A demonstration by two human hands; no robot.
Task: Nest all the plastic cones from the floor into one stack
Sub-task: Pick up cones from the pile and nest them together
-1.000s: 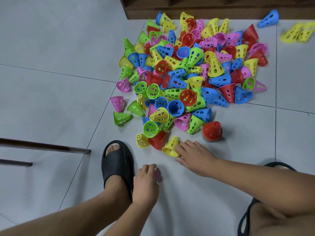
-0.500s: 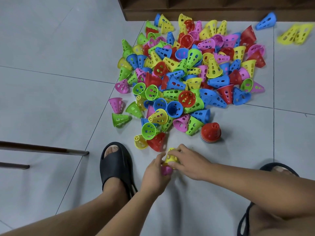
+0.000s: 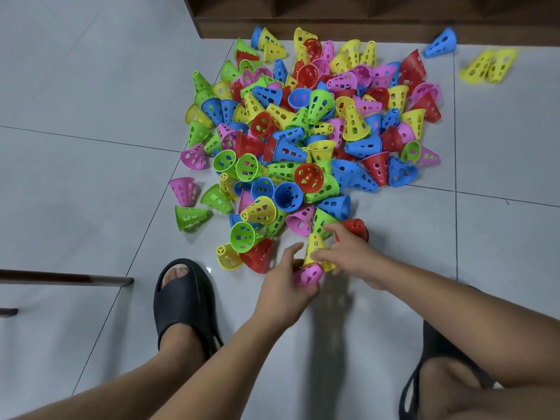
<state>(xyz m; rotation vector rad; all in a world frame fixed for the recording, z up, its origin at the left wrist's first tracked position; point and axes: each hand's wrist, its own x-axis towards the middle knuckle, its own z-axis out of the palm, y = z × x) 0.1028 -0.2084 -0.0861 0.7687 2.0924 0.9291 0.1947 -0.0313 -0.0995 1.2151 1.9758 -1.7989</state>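
Your L hand [image 3: 285,286] grips the pink cone [image 3: 307,275], fingers curled under it, thumb up. The yellow cone [image 3: 315,247] sits nested on the pink one, tip up, just at the near edge of the pile [image 3: 303,131]. Your R hand [image 3: 351,253] has fingers stretched across the yellow cone, blurred, so can't tell if it's gripping. The red stack [image 3: 357,227] is right behind it, partly hidden. Black slipper [image 3: 181,298] is to the left on the tile floor [image 3: 91,177].

Yellow cone [image 3: 315,248], pink cone [image 3: 307,275], black sandal [image 3: 181,298].
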